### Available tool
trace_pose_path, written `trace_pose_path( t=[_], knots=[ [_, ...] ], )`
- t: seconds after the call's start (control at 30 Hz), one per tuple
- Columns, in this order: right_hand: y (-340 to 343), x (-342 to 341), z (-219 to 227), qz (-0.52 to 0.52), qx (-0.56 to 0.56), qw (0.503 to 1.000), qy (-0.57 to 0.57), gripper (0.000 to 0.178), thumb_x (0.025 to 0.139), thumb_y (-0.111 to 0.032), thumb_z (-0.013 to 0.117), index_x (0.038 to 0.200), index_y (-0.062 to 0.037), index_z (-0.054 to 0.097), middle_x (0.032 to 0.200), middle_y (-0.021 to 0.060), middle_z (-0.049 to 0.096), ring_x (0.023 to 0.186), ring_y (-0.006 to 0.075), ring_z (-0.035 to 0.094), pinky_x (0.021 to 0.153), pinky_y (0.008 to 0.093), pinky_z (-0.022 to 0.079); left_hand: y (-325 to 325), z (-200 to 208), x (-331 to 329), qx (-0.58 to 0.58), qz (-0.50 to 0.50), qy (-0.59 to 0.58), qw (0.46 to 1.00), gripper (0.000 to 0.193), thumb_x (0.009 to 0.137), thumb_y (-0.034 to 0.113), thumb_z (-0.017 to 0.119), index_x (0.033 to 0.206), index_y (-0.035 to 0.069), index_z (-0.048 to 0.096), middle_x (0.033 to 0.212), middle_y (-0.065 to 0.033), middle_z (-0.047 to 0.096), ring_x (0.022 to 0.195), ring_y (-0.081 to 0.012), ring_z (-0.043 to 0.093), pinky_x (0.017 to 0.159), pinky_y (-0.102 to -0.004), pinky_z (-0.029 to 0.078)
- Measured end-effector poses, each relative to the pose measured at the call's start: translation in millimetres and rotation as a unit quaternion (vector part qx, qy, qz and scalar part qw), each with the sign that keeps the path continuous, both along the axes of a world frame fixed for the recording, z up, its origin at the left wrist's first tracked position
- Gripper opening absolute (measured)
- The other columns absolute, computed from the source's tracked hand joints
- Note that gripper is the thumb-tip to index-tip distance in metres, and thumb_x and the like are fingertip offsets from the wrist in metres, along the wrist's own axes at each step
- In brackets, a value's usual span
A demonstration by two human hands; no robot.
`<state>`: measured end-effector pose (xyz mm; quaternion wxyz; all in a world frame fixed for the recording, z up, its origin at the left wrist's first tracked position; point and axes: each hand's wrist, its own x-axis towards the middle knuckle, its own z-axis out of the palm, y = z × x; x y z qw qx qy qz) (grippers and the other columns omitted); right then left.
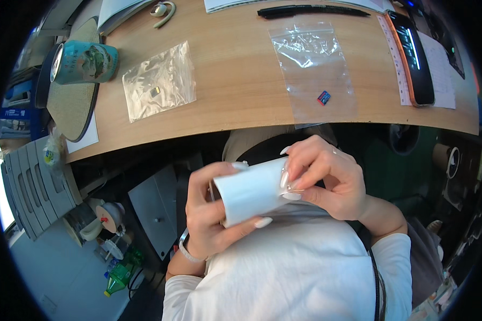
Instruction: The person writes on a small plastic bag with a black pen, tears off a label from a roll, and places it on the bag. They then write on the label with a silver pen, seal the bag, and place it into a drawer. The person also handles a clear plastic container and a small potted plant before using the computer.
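"Fingers, left hand (204,214)?"

"Curled partway round one end of a white curved piece (254,187), thumb along the lower edge. Tube or rolled sheet, can't tell."

"And the right hand (332,179)?"

"Fingertips and thumb pinched close together on its other end. Anything small between the tips? Can't tell."

"Where's the piece?"

"Held up in both hands, in front of the white shirt (289,267), just off the near edge of the tabletop (227,80)."

"On the tabletop?"

"Clear bag (310,59) beyond the right hand, small blue-and-red card (324,98) at its near end; in or on it, unclear. Second clear bag (171,69) to the left with a small dark card (155,92), same doubt."

"Farther out?"

"Black pen (313,10) at the far side, phone (414,59) right, teal can (91,63) left. Green bottle (119,278) at lower left, past the tabletop."
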<state>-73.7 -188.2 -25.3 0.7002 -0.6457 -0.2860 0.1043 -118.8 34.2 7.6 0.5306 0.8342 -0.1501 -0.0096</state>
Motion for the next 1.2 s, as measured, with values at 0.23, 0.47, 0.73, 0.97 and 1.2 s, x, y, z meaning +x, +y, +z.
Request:
trace_pose_path(
  t=[0.23, 0.47, 0.73, 0.97, 1.2],
  knots=[
    [6.3, -9.3, 16.6, -0.09, 0.076, 0.992, 0.053, 0.01, 0.086, 0.001, 0.056, 0.091, -0.0039, 0.049, 0.092, 0.0156, 0.065, 0.084, 0.0202, 0.066, 0.069, 0.0252, 0.051, 2.6, -19.4, 0.2, -0.244, -0.048, 0.307, 0.919, 0.046, 0.062, 0.007, 0.08, 0.102, -0.008, 0.063, 0.111, -0.0078, 0.045, 0.103, -0.018, 0.047, 0.09, -0.0296, 0.042],
    [-10.0, 2.0, 27.8, 0.045, 0.036, 0.991, -0.121, 0.017, 0.08, -0.004, 0.065, 0.094, -0.0053, 0.054, 0.09, 0.0128, 0.067, 0.076, 0.0165, 0.065, 0.067, 0.024, 0.051, -0.8, -38.3, -6.8, -0.232, -0.031, 0.232, 0.944, 0.023, 0.066, 0.007, 0.077, 0.086, 0.0, 0.067, 0.116, -0.0126, 0.046, 0.107, -0.0221, 0.048, 0.09, -0.0315, 0.042],
    [-0.3, -26.3, 31.0, 0.114, 0.089, 0.989, -0.004, 0.008, 0.079, -0.007, 0.067, 0.085, -0.006, 0.063, 0.078, 0.0107, 0.068, 0.065, 0.0198, 0.066, 0.064, 0.0287, 0.055, 2.0, -41.0, -7.2, -0.22, 0.02, 0.161, 0.962, 0.011, 0.07, 0.003, 0.072, 0.075, -0.002, 0.063, 0.132, -0.0209, 0.04, 0.116, -0.0278, 0.046, 0.094, -0.0368, 0.039],
    [0.1, -4.9, 42.6, -0.082, -0.263, 0.943, -0.187, 0.042, 0.072, -0.028, 0.073, 0.106, -0.0045, 0.063, 0.103, 0.0093, 0.06, 0.095, 0.0245, 0.055, 0.079, 0.0334, 0.044, 9.0, -36.6, -6.1, -0.154, -0.044, -0.025, 0.987, 0.018, 0.067, 0.006, 0.075, 0.067, 0.001, 0.058, 0.123, -0.0204, 0.043, 0.106, -0.0405, 0.056, 0.088, -0.0403, 0.047],
    [14.2, -18.6, 11.4, 0.012, -0.194, 0.98, -0.051, 0.064, 0.069, -0.037, 0.076, 0.118, -0.0017, 0.055, 0.111, 0.0153, 0.058, 0.099, 0.0282, 0.055, 0.087, 0.0386, 0.043, 7.9, -27.3, -16.9, -0.095, -0.057, -0.018, 0.994, 0.017, 0.064, 0.005, 0.077, 0.066, 0.006, 0.059, 0.12, -0.0182, 0.045, 0.11, -0.0305, 0.05, 0.086, -0.0341, 0.047]
  ],
)
